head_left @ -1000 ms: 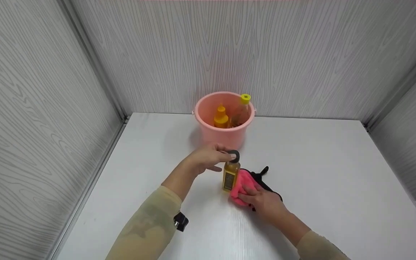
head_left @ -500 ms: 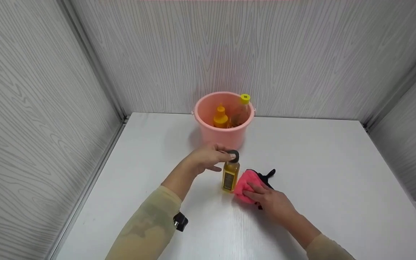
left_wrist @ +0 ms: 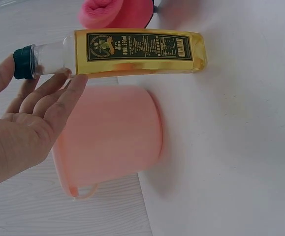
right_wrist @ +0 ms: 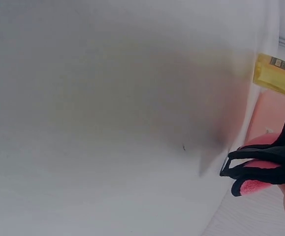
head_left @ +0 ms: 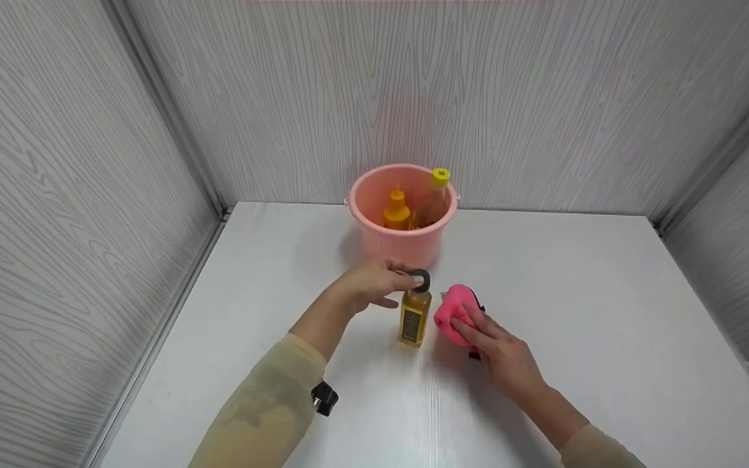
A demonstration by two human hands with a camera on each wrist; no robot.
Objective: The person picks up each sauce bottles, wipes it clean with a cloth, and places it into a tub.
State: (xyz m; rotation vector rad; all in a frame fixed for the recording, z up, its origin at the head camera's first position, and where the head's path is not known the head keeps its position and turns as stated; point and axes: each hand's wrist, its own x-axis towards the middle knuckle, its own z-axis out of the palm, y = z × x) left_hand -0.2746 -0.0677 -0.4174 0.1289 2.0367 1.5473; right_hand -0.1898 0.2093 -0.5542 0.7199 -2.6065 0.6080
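An upright bottle of golden oil (head_left: 412, 320) with a dark green cap stands on the white table (head_left: 582, 312). My left hand (head_left: 374, 286) pinches that cap between thumb and fingers; in the left wrist view the oil bottle (left_wrist: 137, 51) shows a dark label. Just right of it, my right hand (head_left: 508, 357) grips a bunched pink fuzzy cloth thing (head_left: 458, 315) with black trim. It appears lifted off the table, apart from the bottle. Black straps (right_wrist: 265, 160) hang from it in the right wrist view. Its full shape is hidden by folds and fingers.
Behind the hands stands a pink bucket (head_left: 404, 250), close to the back wall. Inside it are a yellow squeeze bottle (head_left: 397, 211) and a clear bottle with a yellow cap (head_left: 440, 177). Grey wood-grain panels (head_left: 322, 97) enclose the table at the back and sides.
My right hand has drawn the pink cloth thing away from the bottle's side, rightward and up, bunching it more. The left hand and the oil bottle have stayed nearly still.
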